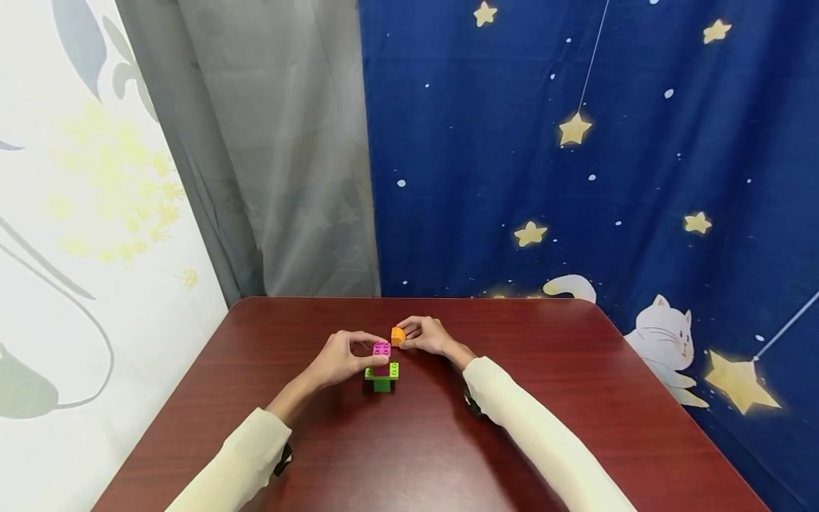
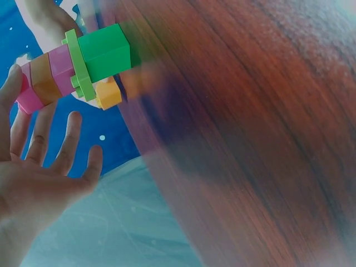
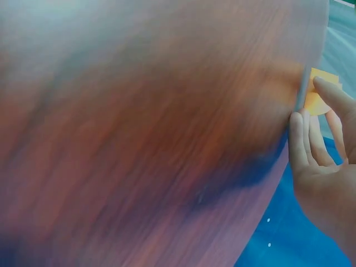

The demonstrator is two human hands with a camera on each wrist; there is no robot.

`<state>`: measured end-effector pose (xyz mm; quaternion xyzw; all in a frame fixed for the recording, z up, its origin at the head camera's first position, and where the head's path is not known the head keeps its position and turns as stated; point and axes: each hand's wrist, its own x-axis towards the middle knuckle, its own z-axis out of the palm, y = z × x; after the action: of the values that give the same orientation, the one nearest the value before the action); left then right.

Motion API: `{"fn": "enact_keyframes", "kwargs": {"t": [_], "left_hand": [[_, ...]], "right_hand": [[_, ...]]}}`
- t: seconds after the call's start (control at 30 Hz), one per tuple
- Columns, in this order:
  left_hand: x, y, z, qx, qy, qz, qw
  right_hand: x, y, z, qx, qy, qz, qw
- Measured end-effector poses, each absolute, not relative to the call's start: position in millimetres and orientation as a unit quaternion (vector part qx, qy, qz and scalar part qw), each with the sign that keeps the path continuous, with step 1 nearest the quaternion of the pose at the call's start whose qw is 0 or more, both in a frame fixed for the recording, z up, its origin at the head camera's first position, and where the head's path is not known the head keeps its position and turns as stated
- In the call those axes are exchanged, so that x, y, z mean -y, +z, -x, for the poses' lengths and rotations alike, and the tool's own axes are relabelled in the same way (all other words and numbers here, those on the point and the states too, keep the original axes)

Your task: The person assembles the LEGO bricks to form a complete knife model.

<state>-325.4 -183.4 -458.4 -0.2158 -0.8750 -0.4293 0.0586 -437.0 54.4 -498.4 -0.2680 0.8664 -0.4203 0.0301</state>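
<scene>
A stack of toy building bricks stands upright between my hands. Its dark green brick is lowest, under a wider light green plate. Above come a purple brick, an orange-brown one and a pink brick on top. The thumb and index finger of my left hand pinch that pink brick, other fingers spread below. Just behind the stack, my right hand holds a small orange brick with a curved side between thumb and fingers. Its far side is partly covered in the right wrist view.
Both hands are over a dark red-brown wooden table with rounded back corners. Past its back edge hang a grey curtain and a blue curtain with stars. A white patterned panel runs along the left.
</scene>
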Motion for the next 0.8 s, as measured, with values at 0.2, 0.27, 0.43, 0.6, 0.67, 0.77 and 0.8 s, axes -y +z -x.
{"fn": "enact_keyframes", "kwargs": {"t": [0.2,0.27,0.43,0.6,0.67,0.77,0.8], "left_hand": [[183.6,-457.8,324.0,0.877,-0.427,0.213,0.062],[183.2,-457.2,323.8,0.877,-0.427,0.211,0.059],[183.7,-457.1,324.0,0.875,-0.43,0.213,0.059],[184.5,-456.3,322.8,0.878,-0.427,0.209,0.053],[184.7,-456.0,322.4,0.879,-0.426,0.207,0.051],[184.3,-455.3,322.4,0.879,-0.427,0.208,0.048],[183.8,-455.0,322.4,0.879,-0.428,0.207,0.046]], "right_hand": [[-68.4,-496.9,428.8,-0.874,-0.401,0.273,0.021],[-72.9,-494.9,425.4,-0.873,-0.403,0.273,0.017],[-80.5,-488.3,416.8,-0.863,-0.422,0.278,0.01],[-85.0,-481.1,410.0,-0.857,-0.425,0.291,0.008],[-85.8,-477.7,407.2,-0.854,-0.426,0.297,0.007],[-86.6,-472.2,402.4,-0.852,-0.426,0.303,0.008],[-86.7,-470.3,400.7,-0.852,-0.426,0.303,0.009]]}}
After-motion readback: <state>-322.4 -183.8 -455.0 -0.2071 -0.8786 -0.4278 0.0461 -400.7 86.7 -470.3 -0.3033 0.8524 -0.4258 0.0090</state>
